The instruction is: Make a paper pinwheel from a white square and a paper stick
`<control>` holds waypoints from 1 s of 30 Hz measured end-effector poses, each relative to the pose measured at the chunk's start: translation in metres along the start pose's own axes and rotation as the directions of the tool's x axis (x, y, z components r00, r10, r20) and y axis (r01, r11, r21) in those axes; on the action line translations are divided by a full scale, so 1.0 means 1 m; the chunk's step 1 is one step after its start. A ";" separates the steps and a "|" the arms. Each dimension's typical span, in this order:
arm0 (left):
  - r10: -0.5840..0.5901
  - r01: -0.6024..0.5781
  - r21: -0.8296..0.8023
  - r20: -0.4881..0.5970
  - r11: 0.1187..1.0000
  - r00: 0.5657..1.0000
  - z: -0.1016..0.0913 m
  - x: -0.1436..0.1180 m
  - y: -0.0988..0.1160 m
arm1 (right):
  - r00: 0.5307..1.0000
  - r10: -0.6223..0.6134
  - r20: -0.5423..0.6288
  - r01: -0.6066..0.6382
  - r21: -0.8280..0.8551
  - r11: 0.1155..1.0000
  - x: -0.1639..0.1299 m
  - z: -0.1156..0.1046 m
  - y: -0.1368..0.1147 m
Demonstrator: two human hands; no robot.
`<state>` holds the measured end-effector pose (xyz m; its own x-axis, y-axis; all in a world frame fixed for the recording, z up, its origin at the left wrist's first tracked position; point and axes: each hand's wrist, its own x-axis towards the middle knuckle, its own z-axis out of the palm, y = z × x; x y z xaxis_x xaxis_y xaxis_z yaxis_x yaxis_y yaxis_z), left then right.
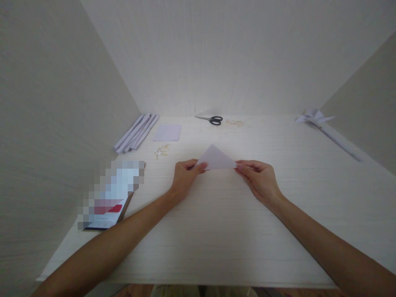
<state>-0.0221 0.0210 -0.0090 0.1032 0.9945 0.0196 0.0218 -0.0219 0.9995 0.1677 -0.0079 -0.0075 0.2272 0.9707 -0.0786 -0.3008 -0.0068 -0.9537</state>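
Observation:
A sheet of pale paper (pixel 215 159), folded into a triangle with its point away from me, is held between both hands over the white table. My left hand (pixel 187 173) pinches its left corner, thumb on top and fingers beneath. At the right corner, my right hand (pixel 257 175) is closed on the paper's tip between thumb and fingers. Beyond the left hand lie a few small pale yellow and white strips (pixel 161 151) and a square of pale paper (pixel 167 132).
Several rolled paper tubes (pixel 136 134) lie at the back left. A phone (pixel 114 198) with a partly blurred screen is near my left forearm. Black-handled scissors (pixel 215 120) and small scraps (pixel 234 123) lie by the back wall. A paper pinwheel (pixel 328 132) on a tube rests far right.

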 end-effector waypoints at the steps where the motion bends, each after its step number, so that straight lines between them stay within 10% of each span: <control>1: -0.006 0.006 0.004 -0.004 1.000 1.000 0.000 0.000 0.000 | 1.000 0.005 -0.001 -0.005 0.001 1.000 0.000 0.000 0.000; 18: 0.026 -0.015 0.070 -0.160 0.997 0.987 0.001 -0.001 0.002 | 0.998 0.050 0.031 -0.053 0.102 0.993 -0.002 0.004 -0.005; 30: 0.042 -0.028 0.100 -0.140 0.995 0.989 0.017 -0.023 0.019 | 0.928 0.330 0.173 -0.363 0.222 0.905 -0.030 0.033 0.000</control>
<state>-0.0074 -0.0041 0.0089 -0.0359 0.9973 0.0644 0.1181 -0.0598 0.9912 0.1305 -0.0295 0.0043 -0.0486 0.9402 -0.3371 -0.5606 -0.3050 -0.7698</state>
